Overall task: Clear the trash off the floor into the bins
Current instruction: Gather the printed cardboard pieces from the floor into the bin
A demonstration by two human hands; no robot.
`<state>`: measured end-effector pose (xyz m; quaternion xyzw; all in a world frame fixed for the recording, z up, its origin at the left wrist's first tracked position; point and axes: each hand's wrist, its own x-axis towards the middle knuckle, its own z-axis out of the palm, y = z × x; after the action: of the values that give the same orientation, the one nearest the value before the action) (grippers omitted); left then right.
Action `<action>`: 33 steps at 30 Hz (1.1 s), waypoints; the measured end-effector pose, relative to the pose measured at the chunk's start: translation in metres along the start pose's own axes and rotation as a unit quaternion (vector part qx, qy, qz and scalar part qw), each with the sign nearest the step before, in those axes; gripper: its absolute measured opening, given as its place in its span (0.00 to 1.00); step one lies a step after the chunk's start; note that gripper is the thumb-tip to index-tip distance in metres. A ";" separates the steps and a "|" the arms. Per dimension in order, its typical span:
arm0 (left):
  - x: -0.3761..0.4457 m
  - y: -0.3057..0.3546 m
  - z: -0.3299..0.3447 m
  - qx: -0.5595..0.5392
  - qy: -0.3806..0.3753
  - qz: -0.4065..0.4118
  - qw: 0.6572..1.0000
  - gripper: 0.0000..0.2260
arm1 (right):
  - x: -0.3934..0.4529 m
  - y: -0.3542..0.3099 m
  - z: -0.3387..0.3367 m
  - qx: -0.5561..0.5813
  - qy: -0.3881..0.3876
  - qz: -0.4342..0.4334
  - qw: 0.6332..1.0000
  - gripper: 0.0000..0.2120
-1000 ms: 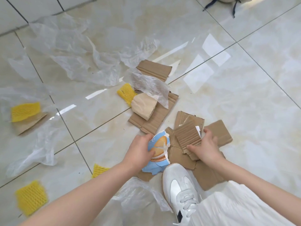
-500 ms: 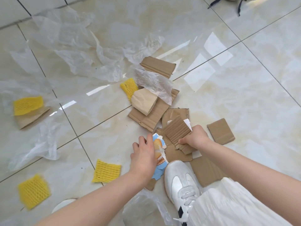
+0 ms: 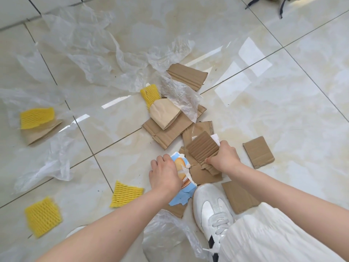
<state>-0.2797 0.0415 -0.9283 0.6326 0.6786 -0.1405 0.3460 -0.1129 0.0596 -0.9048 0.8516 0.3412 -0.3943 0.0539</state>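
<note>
1. Left hand (image 3: 166, 173): fingers curled round torn blue printed carton piece (image 3: 182, 178), gripping it just above floor (image 3: 283, 114).
2. Right hand (image 3: 223, 157): pinching ribbed cardboard strip (image 3: 203, 148), with more cardboard scraps (image 3: 204, 175) underneath, touching the blue piece.
3. Loose on tiles: cardboard square (image 3: 258, 151) just right of right hand, another piece (image 3: 238, 198) beside white shoe (image 3: 209, 207).
4. Further up: long cardboard piece (image 3: 166, 129) under beige paper (image 3: 163, 114) and yellow foam net (image 3: 150, 94).
5. Left side: three more yellow nets (image 3: 125, 193), (image 3: 43, 216), (image 3: 37, 117).
6. Clear plastic film (image 3: 90, 50) spread across upper left.
</note>
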 end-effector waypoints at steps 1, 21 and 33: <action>-0.001 -0.001 0.001 -0.010 0.002 -0.001 1.000 0.30 | 0.001 0.000 -0.001 0.007 -0.004 -0.001 1.000 0.22; -0.009 -0.002 -0.005 -0.100 0.031 0.065 0.992 0.19 | 0.009 0.017 -0.005 0.084 -0.069 0.006 0.994 0.29; -0.008 -0.002 -0.035 -0.146 0.092 0.132 0.976 0.20 | -0.002 0.020 -0.017 0.293 -0.036 -0.070 0.953 0.34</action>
<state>-0.2922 0.0570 -0.8982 0.6692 0.6312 0.0655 0.3866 -0.0906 0.0494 -0.8959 0.7889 0.2674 -0.5104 -0.2136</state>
